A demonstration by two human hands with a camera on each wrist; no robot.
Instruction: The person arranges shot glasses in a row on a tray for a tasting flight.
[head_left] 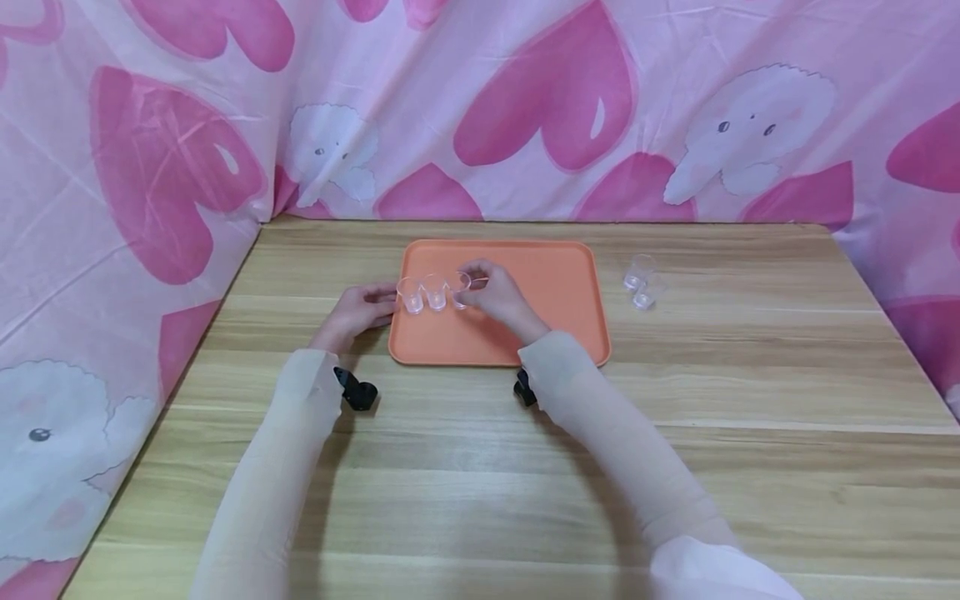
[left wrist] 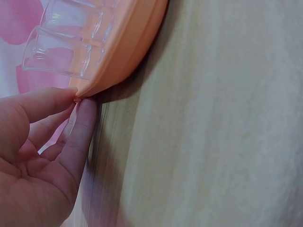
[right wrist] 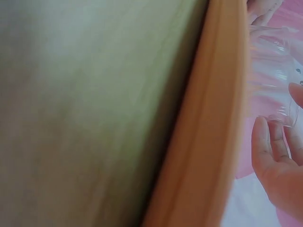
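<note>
The left hand pinches the left rim of an orange tray, whose long axis runs left to right on the worktop. On the tray's left part, a left cup, middle cup and right cup, all clear, stand upright in a row, mouths up. The right hand grips the right cup between thumb and fingers. Beyond the tray, two spare cups sit close together.

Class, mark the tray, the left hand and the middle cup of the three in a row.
Tray [head_left: 564, 292]: head view, bare right floor.
Left hand [head_left: 358, 313]: head view, its back.
Middle cup [head_left: 435, 292]: head view, its clear side.
</note>
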